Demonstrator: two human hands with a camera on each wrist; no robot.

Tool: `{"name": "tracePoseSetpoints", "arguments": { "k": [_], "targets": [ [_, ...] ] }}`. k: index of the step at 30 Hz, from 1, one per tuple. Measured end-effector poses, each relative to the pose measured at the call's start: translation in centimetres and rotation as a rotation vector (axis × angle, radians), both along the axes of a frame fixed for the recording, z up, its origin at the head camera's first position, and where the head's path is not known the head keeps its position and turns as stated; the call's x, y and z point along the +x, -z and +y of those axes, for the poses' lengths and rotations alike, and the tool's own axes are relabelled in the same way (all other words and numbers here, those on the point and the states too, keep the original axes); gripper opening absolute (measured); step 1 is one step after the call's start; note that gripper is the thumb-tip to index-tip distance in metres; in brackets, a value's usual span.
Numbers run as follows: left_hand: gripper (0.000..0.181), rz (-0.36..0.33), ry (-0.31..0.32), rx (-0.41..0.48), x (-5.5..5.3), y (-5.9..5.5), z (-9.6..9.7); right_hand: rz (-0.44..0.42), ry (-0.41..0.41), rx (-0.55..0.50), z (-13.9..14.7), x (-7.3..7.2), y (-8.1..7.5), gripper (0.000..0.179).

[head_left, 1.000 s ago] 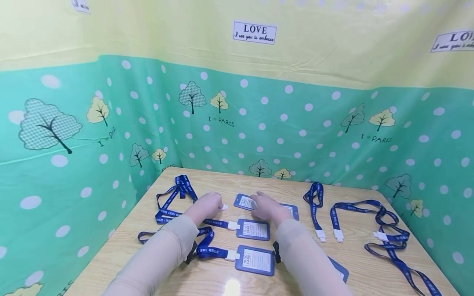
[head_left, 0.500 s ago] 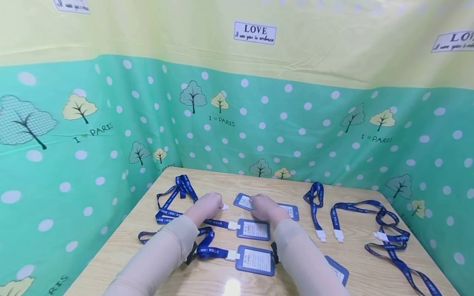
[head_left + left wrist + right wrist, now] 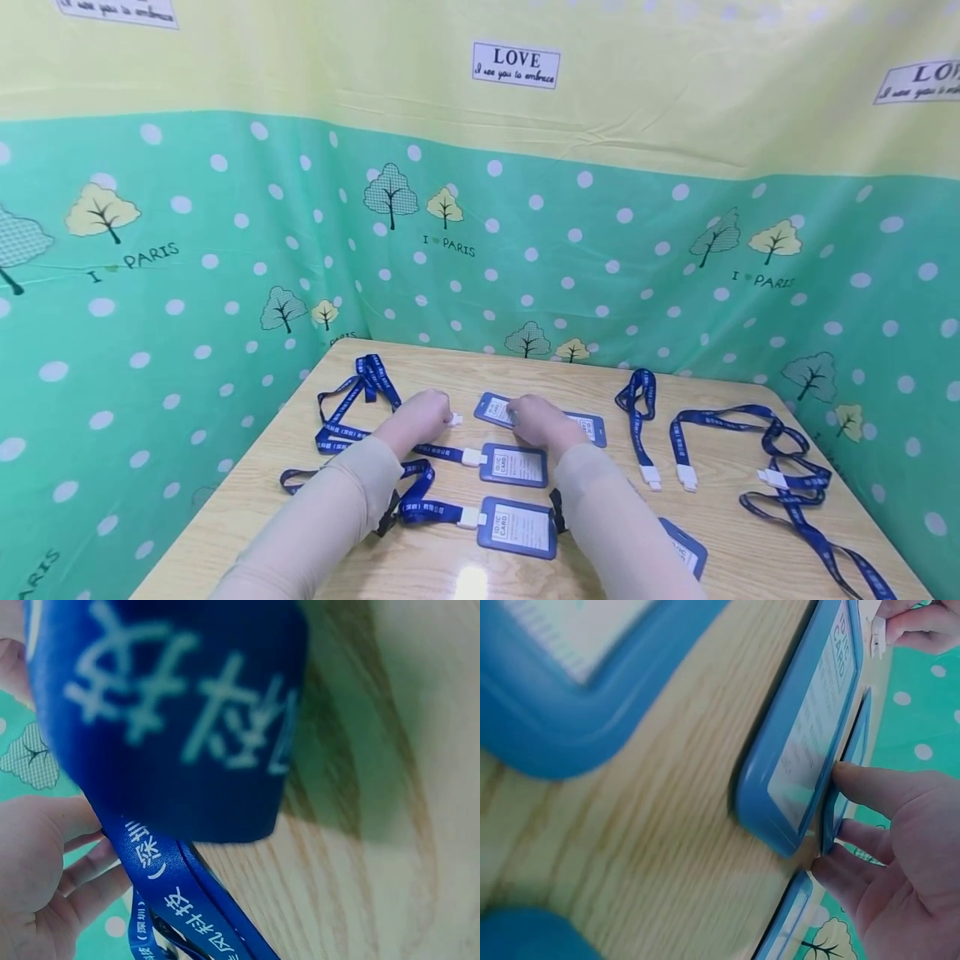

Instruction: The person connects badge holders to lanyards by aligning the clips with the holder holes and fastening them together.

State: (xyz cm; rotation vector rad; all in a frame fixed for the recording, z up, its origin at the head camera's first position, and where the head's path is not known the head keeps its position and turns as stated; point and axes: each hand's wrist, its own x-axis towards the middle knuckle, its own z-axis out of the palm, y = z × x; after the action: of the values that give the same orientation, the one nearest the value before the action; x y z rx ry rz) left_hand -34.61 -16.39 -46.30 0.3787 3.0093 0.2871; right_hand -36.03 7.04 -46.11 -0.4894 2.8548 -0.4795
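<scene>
In the head view my left hand [image 3: 423, 415] grips the end of a blue lanyard [image 3: 180, 900] at the far left of the table, its white plastic clip [image 3: 455, 419] poking out past the fingers. Facing it, my right hand [image 3: 542, 421] pinches the right end of a blue ID card holder [image 3: 492, 407], which lies near the table's far side. The right wrist view shows the thumb [image 3: 862, 780] on one edge of that holder and fingers on the other. A gap separates clip and holder. The lanyard's blurred strap fills much of the left wrist view.
Two card holders [image 3: 513, 465] with lanyards attached lie nearer in a column. Another holder [image 3: 588, 427] sits beyond the right hand, one more [image 3: 684, 546] by the right forearm. Several loose lanyards [image 3: 787, 483] spread along the right. A patterned curtain [image 3: 637, 233] surrounds the table [image 3: 720, 533].
My right hand has shifted slightly, its fingers drawing in around the card holder's end, and the holder has turned a little. My left hand keeps its grip on the lanyard in place.
</scene>
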Motion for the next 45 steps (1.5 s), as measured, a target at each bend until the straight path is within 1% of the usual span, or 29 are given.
{"name": "tracePoseSetpoints", "arguments": {
  "k": [5,10,14,20,24,33,40,45],
  "targets": [
    [0.008,-0.001,0.004,0.001,0.1,0.0,0.0,-0.015,0.013,-0.041,0.3,0.3,-0.5,0.049],
    [0.007,0.009,0.011,0.003,0.3,-0.3,0.0,-0.033,0.022,-0.044,0.6,0.5,-1.0,0.052],
    [0.007,0.007,0.010,0.005,0.3,-0.3,0.0,-0.038,0.019,-0.038,0.8,0.6,-1.1,0.047],
    [0.009,-0.012,-0.014,0.022,0.3,-0.4,0.1,-0.036,0.000,-0.022,1.0,0.5,-1.0,0.041],
    [0.009,-0.009,-0.011,0.018,0.3,-0.3,0.1,-0.039,-0.010,-0.014,1.0,0.5,-1.1,0.041],
    [0.009,-0.007,-0.017,-0.002,0.1,-0.1,-0.1,-0.020,-0.067,0.005,1.0,1.0,-1.3,0.039],
    [0.009,0.002,-0.013,-0.027,0.2,-0.3,0.0,-0.024,-0.069,-0.026,1.0,1.3,-1.3,0.041],
    [0.008,-0.001,-0.016,-0.019,0.4,-0.3,0.1,-0.021,-0.059,-0.006,0.9,1.2,-1.3,0.042]
  ]
}}
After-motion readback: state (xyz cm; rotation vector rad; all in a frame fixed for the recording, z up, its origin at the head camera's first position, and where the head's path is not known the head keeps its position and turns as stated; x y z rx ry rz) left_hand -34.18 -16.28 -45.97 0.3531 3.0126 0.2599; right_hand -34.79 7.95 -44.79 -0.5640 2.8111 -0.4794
